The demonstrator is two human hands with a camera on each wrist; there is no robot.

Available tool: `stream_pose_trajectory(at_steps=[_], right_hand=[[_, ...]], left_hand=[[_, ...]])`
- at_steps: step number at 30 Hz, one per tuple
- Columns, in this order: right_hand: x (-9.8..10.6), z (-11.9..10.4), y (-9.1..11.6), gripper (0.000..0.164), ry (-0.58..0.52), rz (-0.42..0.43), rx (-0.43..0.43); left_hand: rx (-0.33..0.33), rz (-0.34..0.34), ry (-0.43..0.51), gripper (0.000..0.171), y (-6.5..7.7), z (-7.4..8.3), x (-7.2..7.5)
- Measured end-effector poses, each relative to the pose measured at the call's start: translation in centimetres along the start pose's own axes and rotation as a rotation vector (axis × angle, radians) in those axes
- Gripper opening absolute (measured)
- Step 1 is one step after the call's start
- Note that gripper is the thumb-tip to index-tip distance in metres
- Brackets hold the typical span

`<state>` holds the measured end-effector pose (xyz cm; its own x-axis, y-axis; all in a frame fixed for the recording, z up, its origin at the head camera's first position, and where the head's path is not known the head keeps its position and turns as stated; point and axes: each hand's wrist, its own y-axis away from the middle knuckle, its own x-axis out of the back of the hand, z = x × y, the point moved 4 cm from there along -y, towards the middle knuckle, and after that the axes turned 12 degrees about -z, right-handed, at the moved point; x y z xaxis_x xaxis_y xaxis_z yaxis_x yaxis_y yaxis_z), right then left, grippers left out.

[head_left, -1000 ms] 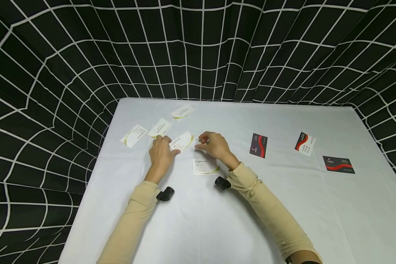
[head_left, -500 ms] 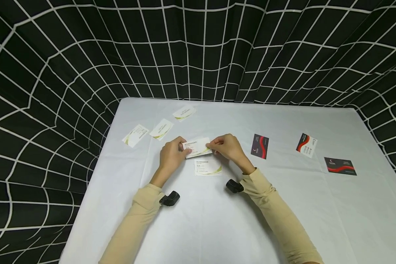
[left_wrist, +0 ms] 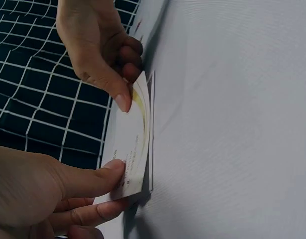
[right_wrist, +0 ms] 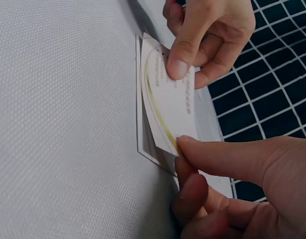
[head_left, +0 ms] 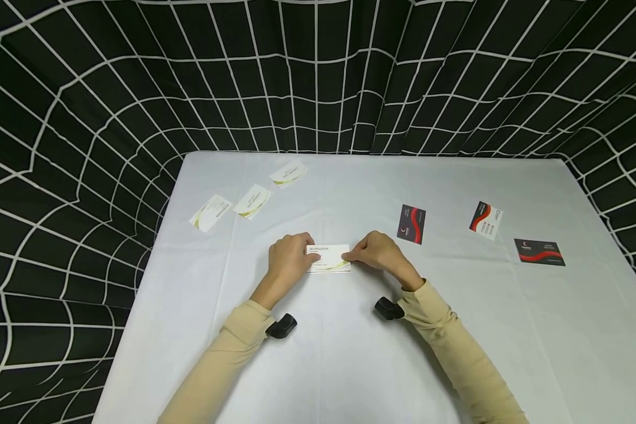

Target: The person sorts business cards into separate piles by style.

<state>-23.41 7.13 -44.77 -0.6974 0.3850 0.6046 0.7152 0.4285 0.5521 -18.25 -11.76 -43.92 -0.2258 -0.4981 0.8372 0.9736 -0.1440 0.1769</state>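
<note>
A white business card (head_left: 328, 255) with a yellow-green curve is held by its two short ends. My left hand (head_left: 288, 258) pinches the left end, thumb on top and fingers beneath. The opposite end is pinched between thumb and fingers of my right hand (head_left: 377, 252). Close under it lies a second white card (right_wrist: 139, 99), mostly covered, its edge showing in both wrist views. In the left wrist view the held card (left_wrist: 130, 144) bows slightly and is tilted over the lower one.
Three white cards, among them one (head_left: 252, 201) in the middle, lie at the back left of the white table (head_left: 318, 365). To the right are a dark card (head_left: 411, 224), a red-black-white card (head_left: 486, 221) and another dark card (head_left: 539, 252). A black gridded curtain (head_left: 318, 70) stands behind.
Both hands took hold of the card that lay between them, turned it level and brought it right and nearer, over the card on the table. The other cards stayed put.
</note>
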Motion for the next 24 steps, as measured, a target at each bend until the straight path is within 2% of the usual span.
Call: stream_pose_trajectory(at_steps=[3,12,20,24], right_hand=[[0.02,0.13,-0.10,0.029,0.014,0.005,-0.020],[0.10,0.02,0.64,0.027,0.015,-0.001,-0.005],[-0.44,-0.18,0.81,0.024,0.043,0.055,-0.025],[-0.58,-0.02,0.76,0.024,0.035,0.084,-0.013]], left_hand=[[0.002,-0.007,-0.005,0.030,-0.10,0.09,-0.15],[-0.009,-0.016,0.011,0.027,0.01,0.60,-0.09],[0.035,0.000,-0.082,0.038,-0.07,0.17,-0.61],[0.041,-0.024,-0.050,0.038,-0.07,-0.10,-0.87]])
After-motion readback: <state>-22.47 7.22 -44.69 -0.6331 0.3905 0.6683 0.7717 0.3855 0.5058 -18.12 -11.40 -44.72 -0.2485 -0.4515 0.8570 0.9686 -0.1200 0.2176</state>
